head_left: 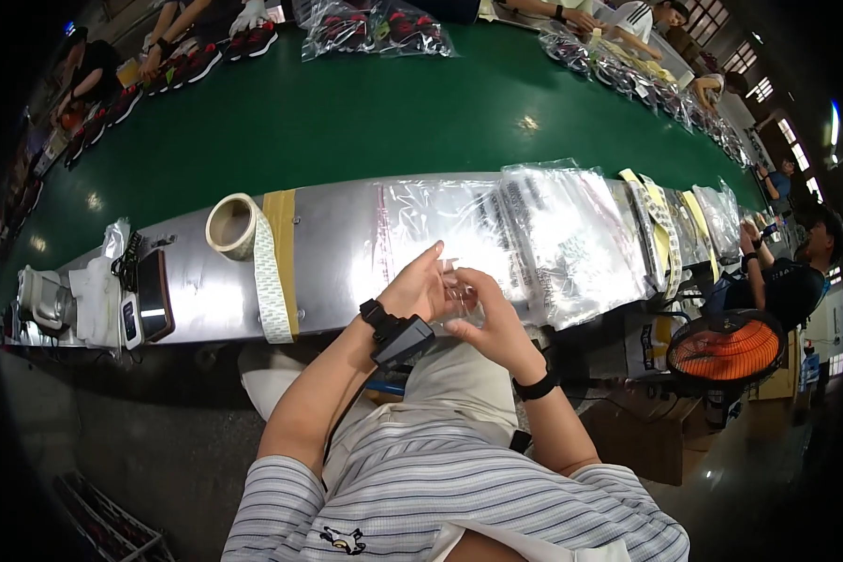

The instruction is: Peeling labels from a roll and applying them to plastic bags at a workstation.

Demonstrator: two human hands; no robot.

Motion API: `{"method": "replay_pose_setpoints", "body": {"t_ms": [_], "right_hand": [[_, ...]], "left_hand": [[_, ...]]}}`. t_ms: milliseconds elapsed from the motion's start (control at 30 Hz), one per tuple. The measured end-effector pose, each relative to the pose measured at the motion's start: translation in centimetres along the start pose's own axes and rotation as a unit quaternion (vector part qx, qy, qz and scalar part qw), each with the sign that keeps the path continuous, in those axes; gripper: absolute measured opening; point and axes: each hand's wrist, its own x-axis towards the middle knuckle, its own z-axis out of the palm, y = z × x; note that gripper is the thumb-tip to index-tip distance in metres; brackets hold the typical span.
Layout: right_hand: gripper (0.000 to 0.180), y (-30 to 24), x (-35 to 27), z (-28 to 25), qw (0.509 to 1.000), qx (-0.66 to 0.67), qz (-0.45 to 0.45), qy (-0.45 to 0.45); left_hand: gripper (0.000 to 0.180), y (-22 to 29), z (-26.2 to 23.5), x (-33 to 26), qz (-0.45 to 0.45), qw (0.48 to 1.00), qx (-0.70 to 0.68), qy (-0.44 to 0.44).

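Both my hands meet over the front edge of the metal table, beside a clear plastic bag (440,220) lying flat. My left hand (418,288) has its thumb raised apart from the fingers, which reach toward the other hand. Facing it, my right hand (498,328) has bent fingers, with thumb and forefinger spread. Glints show between the hands; whether clear film is there or only the bag behind, I cannot tell. To the right lies a stack of clear bags (576,244). A wristband with a dark device (401,339) sits on my left wrist.
A roll of label tape (231,228) stands at left, its strip hanging over the front edge. Farther left are a phone (129,320) and a dark tablet-like object (155,295). A green conveyor belt (347,122) carries bagged shoes (412,33). An orange fan (726,347) stands at right, near co-workers.
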Motion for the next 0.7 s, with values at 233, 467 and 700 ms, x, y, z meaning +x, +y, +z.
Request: {"method": "replay_pose_setpoints", "body": {"t_ms": [233,467,700], "right_hand": [[0.034,2.5,-0.9,1.6,0.963,-0.245,-0.048,0.105],[0.015,4.7,-1.4,-10.6,0.877,0.189,0.126,0.423],[0.016,11.1,-10.6,-15.7,0.813,-0.113,0.216,0.528]], "left_hand": [[0.065,-0.5,1.7,-9.2,0.08,0.995,-0.034,0.039],[0.047,-3.5,-1.7,-15.9,0.135,0.981,0.001,0.14],[0.034,-8.5,-9.2,-24.2,0.223,0.839,0.068,0.491]]}}
